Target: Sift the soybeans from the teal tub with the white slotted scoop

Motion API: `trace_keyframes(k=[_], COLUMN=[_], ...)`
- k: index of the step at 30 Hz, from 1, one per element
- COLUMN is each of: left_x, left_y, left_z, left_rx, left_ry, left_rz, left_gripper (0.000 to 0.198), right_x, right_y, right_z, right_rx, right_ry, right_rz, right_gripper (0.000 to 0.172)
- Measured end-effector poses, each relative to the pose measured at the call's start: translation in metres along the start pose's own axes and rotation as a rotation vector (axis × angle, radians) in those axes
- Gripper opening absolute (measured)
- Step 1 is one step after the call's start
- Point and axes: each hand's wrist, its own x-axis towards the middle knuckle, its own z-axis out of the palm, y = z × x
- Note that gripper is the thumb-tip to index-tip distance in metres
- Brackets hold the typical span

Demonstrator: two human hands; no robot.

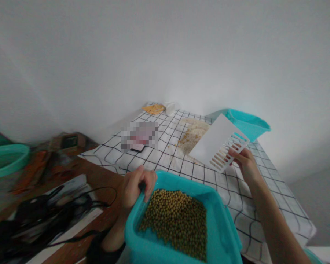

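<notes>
My left hand point(136, 187) grips the far left rim of a turquoise plastic tub point(222, 234), fingers curled over the edge. The tub is tilted and holds a heap of small yellow-green beans point(176, 220). My right hand point(243, 159) holds a white plastic slotted scoop point(218, 141) by its slotted end, raised above the checked tablecloth point(165, 157). Beyond the scoop lies a patch of pale husks and scattered beans point(192, 134) on the cloth.
A second turquoise tub point(247, 123) stands at the table's far right by the wall. A phone point(139, 146) and yellow scraps point(154, 109) lie on the cloth. To the left, black cables point(44, 212), clutter and a green basin point(5, 159).
</notes>
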Motion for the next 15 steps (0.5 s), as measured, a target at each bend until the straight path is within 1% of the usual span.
trace_keyframes(k=[3, 9, 15], left_x=[-0.0001, -0.0013, -0.0009], left_y=[-0.0032, 0.0041, 0.0049], left_z=[-0.0017, -0.0014, -0.0063], left_rx=[-0.045, -0.043, -0.044], left_ry=[-0.006, -0.036, -0.079], left_rz=[0.037, -0.029, -0.03], left_gripper=[0.064, 0.063, 0.063], right_x=[0.0011, -0.0011, -0.0039], right_y=[0.0009, -0.0016, -0.0013], right_z=[-0.0021, -0.002, -0.0004], right_rx=[0.013, 0.017, -0.001], right_ry=[-0.006, -0.049, -0.096], right_rz=[0.028, 0.077, 0.071], right_gripper=[0.017, 0.016, 0.018])
